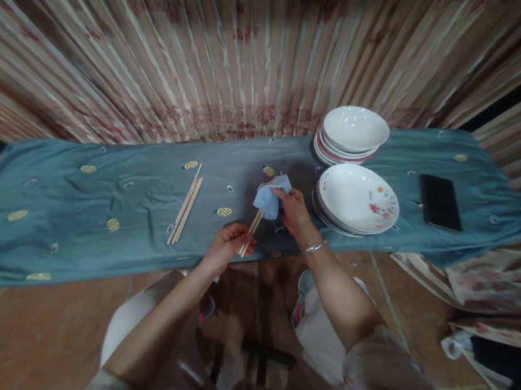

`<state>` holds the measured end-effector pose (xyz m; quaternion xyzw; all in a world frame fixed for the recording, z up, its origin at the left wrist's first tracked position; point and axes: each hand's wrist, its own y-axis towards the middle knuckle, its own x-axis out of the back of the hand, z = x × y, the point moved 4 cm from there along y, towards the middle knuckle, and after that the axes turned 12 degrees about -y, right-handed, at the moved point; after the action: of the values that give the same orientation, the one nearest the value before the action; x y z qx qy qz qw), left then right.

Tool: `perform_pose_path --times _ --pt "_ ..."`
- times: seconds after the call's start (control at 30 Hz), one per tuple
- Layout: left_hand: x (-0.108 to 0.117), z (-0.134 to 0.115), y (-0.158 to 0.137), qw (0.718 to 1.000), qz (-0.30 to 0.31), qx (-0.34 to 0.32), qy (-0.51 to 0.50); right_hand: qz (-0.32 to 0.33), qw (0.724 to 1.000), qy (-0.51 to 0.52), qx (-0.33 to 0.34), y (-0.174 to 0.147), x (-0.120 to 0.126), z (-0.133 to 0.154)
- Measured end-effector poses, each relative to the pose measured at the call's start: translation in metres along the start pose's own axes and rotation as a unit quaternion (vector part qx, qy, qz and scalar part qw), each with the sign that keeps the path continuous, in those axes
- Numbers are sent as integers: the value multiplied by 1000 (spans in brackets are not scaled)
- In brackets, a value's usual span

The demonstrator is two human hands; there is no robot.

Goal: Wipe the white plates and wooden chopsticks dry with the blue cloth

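Observation:
A pair of wooden chopsticks (255,222) slants over the front half of the cloth-covered table. My left hand (232,242) is closed around their near ends. Further up, my right hand (293,209) pinches a light blue cloth (269,198) that wraps the chopsticks' upper part; only a small tip shows beyond it. Left of my hands, several more chopsticks (185,208) lie side by side on the table. Close to the right of my right hand is a stack of plates, the top plate (355,197) white with a floral print.
Behind the plates stands a stack of white bowls (354,130). A black flat rectangular object (440,202) lies at the right. The long narrow table wears a teal patterned cloth (73,210); a pleated curtain (240,47) hangs along its far edge.

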<state>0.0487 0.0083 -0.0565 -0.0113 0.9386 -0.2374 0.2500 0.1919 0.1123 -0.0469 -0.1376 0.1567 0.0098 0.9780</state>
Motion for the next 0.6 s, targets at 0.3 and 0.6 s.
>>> perform_pose_path --times 0.3,0.6 --pt "0 -3 2 1000 -12 -13 -15 22 1000 -6 3 -5 -6 0" --pt "3 -13 8 998 -3 -62 -26 101 993 -55 -37 -21 -23 -29"
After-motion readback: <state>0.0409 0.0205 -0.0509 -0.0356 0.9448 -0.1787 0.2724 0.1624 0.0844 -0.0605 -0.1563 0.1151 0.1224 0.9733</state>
